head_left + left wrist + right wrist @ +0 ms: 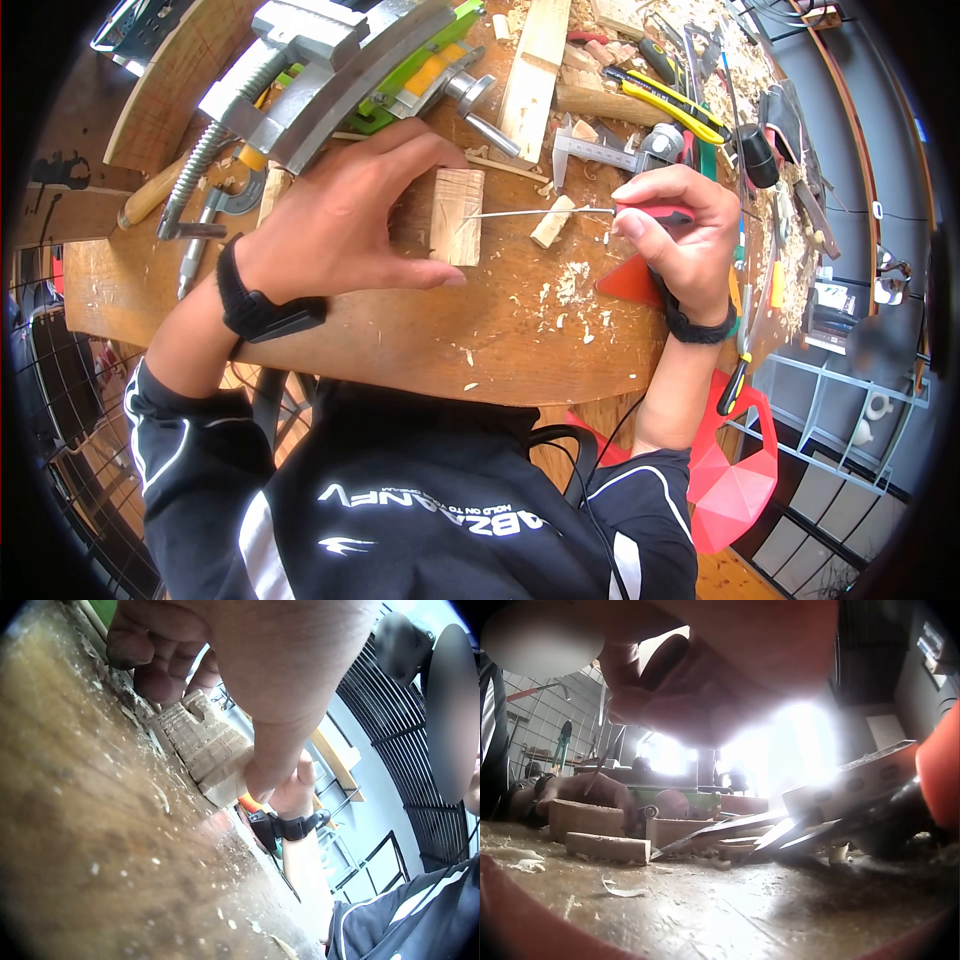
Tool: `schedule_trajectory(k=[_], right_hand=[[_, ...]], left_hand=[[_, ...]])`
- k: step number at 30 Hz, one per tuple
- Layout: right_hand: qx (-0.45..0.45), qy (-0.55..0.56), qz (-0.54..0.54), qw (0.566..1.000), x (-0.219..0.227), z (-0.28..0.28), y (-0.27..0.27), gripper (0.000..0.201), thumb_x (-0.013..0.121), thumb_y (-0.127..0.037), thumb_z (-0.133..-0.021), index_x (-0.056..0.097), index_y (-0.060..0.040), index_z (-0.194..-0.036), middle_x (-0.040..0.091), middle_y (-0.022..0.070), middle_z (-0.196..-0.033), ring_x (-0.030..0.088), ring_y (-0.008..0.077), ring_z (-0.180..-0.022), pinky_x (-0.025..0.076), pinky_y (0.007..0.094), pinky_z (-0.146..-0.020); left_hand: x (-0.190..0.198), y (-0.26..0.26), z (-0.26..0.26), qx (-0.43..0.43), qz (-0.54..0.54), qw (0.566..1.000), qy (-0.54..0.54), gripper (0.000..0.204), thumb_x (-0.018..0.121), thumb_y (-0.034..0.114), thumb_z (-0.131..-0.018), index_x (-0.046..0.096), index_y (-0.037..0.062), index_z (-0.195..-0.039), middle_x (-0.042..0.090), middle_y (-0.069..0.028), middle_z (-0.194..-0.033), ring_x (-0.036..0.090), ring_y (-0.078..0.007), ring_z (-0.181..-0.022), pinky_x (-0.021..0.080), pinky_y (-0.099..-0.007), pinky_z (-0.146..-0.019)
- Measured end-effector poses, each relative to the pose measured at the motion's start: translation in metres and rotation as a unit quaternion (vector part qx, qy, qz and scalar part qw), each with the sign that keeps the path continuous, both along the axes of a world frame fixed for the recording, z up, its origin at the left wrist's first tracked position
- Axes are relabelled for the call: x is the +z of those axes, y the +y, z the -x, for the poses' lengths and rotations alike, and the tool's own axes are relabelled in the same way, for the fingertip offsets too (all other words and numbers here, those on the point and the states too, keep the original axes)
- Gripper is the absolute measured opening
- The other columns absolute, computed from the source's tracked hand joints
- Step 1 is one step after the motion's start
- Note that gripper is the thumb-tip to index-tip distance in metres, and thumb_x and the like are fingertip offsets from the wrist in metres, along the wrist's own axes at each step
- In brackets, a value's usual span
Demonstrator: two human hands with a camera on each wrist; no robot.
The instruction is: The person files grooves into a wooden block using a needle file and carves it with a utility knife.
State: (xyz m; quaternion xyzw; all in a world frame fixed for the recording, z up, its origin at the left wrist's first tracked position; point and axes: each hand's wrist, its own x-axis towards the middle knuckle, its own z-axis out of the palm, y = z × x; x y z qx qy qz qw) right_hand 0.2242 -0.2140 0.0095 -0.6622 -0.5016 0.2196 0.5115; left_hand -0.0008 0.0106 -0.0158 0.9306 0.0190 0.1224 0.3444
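Wood block (457, 216): pinched between your left hand (335, 215) thumb and fingers; your right hand (680, 240) grips red-handled awl (560, 211), tip touching block.

Wood block (457, 216) left of dowel piece (552, 222)

Left hand (345, 215) holding a small wood block (457, 215) on the round wooden table (400, 340), thumb and fingers around it. Right hand (680, 240) gripping a red-handled thin metal tool (600, 211), tip touching the block's right side. Wood chips (575, 285) near. Big metal clamp (300, 80) far left.
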Motion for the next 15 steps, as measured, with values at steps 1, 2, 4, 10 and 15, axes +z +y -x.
schedule_trajectory(k=[1,2,4,10,15], right_hand=[[0.0,0.0,0.0,1.0,-0.0005,-0.0014,0.0,0.013,0.08,-0.005,-0.083,0.075,-0.0001,-0.094,0.076,0.0063,-0.088,0.07,0.0103,-0.078,0.055,0.0249,-0.073],[0.01,-0.026,-0.002,1.0,-0.0014,-0.0041,0.0001,0.013,0.08,-0.005,-0.082,0.075,-0.0004,-0.094,0.076,0.0062,-0.088,0.07,0.0103,-0.078,0.055,0.0251,-0.074],[0.021,-0.052,-0.005,0.998,-0.0009,-0.0043,0.0,0.013,0.08,-0.005,-0.082,0.076,-0.0008,-0.094,0.076,0.006,-0.088,0.07,0.0102,-0.078,0.055,0.0254,-0.074],[0.017,-0.048,0.019,0.999,0.0004,-0.0036,-0.0004,0.013,0.08,-0.005,-0.082,0.076,-0.001,-0.093,0.076,0.006,-0.088,0.07,0.0102,-0.08,0.055,0.0251,-0.075],[0.017,-0.035,0.023,0.999,0.0005,-0.0028,0.0005,0.013,0.08,-0.006,-0.082,0.076,-0.0011,-0.093,0.076,0.006,-0.087,0.07,0.0102,-0.08,0.055,0.0248,-0.074]], left_hand=[[-0.0005,0.0002,0.0,-0.001,0.001,1.0,-0.003,0.073,0.094,0.031,-0.066,0.059,0.0062,-0.125,0.06,-0.0073,-0.11,0.059,-0.0206,-0.077,0.05,-0.032,-0.068],[-0.0007,0.0002,0.0001,-0.001,0.001,1.0,-0.003,0.073,0.094,0.031,-0.066,0.059,0.0062,-0.125,0.06,-0.0073,-0.11,0.059,-0.0206,-0.077,0.05,-0.032,-0.068],[-0.0008,-0.0001,0.0,-0.001,0.008,1.0,-0.002,0.073,0.094,0.031,-0.066,0.059,0.0061,-0.125,0.06,-0.0077,-0.11,0.06,-0.0213,-0.078,0.051,-0.0322,-0.068],[0.0002,-0.0004,-0.0002,0.0,0.004,1.0,0.002,0.073,0.095,0.031,-0.066,0.058,0.0062,-0.125,0.059,-0.0074,-0.108,0.059,-0.0206,-0.077,0.05,-0.0318,-0.067],[0.0012,-0.0001,-0.0003,-0.002,0.004,1.0,0.005,0.072,0.094,0.031,-0.067,0.058,0.0064,-0.124,0.059,-0.0072,-0.107,0.059,-0.0202,-0.076,0.05,-0.0317,-0.067]])
